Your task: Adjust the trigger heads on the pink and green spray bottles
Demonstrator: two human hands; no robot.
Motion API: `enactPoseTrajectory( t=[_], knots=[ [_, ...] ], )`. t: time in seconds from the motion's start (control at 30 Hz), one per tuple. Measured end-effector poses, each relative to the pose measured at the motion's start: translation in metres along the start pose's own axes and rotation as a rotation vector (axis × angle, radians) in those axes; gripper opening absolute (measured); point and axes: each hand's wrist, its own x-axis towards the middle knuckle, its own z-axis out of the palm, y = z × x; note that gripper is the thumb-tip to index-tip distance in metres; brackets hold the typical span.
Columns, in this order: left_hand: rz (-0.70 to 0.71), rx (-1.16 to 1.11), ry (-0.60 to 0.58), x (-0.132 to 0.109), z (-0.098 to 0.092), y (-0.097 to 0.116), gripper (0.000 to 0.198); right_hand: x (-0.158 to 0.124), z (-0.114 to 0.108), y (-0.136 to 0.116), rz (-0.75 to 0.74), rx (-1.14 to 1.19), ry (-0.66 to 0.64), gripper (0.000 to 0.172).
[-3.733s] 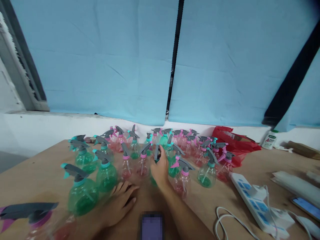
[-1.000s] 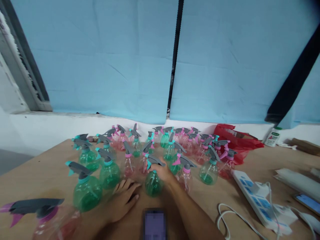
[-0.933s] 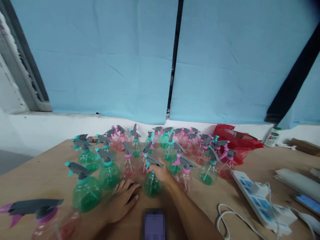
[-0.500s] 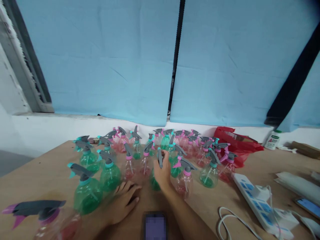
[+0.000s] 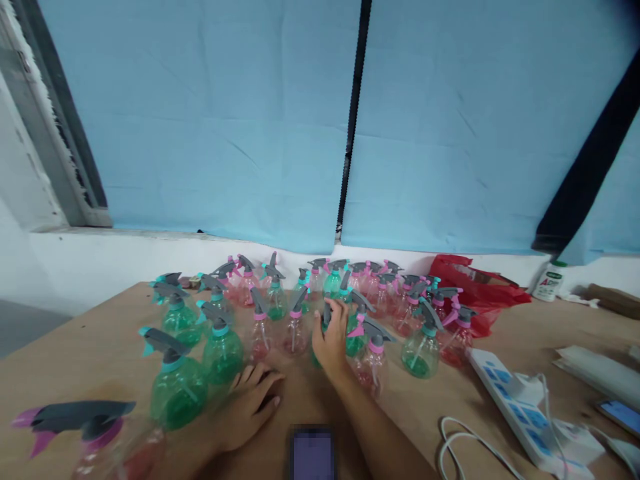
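Observation:
My right hand [image 5: 332, 341] reaches to the middle of the table, with thumb and fingers closed around a green spray bottle [image 5: 315, 355]. Only its grey sprayer head and a strip of its green body show; the hand hides the remainder. Flat on the tabletop lies my left hand [image 5: 253, 403], fingers spread and holding nothing. A green spray bottle [image 5: 223, 357] stands just beyond it, another green bottle [image 5: 179, 393] to its left. Right of my right wrist is a clear bottle with a pink collar [image 5: 373, 368]; two pink-collared bottles, one of them this bottle [image 5: 296, 331], stand to its left.
Several more green and pink spray bottles stand toward the wall. A pink-collared bottle [image 5: 117, 450] is at the near left. On the right are a power strip [image 5: 525, 407] with white cables, a red plastic bag [image 5: 480, 293] and a white bottle [image 5: 549, 281]. A phone [image 5: 313, 453] lies in front.
My right hand has shifted slightly right, and the sprayer head it surrounds has turned and is more hidden behind the fingers. My left hand has stayed on the table.

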Motion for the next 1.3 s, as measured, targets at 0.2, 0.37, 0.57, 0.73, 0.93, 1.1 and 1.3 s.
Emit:
enactPoseTrajectory(
  t=[0.2, 0.37, 0.57, 0.73, 0.93, 1.1, 1.3],
  knots=[
    [-0.006, 0.004, -0.012, 0.0, 0.002, -0.002, 0.041, 0.0, 0.001, 0.001, -0.002, -0.027, -0.013, 0.046],
    [0.0, -0.005, -0.006, 0.0, 0.0, 0.001, 0.041, 0.002, 0.002, 0.002, -0.009, -0.055, 0.012, 0.048],
    [0.002, -0.006, -0.011, 0.0, -0.003, 0.003, 0.041, 0.001, 0.001, 0.001, 0.006, -0.137, 0.021, 0.048],
    [0.013, 0.016, 0.016, -0.001, 0.001, -0.002, 0.041, -0.002, -0.001, -0.007, -0.087, -0.175, -0.011, 0.049],
    [0.023, 0.007, 0.035, -0.002, 0.001, -0.002, 0.041, -0.003, -0.008, -0.022, -0.267, -0.205, -0.018, 0.057],
    [0.036, 0.024, 0.056, -0.003, 0.006, -0.006, 0.044, -0.014, -0.004, -0.04, -0.373, -0.07, -0.252, 0.065],
    [0.024, 0.069, 0.055, -0.003, 0.006, -0.004, 0.044, -0.027, 0.017, -0.046, -0.093, -0.078, -0.404, 0.079]
  ],
)
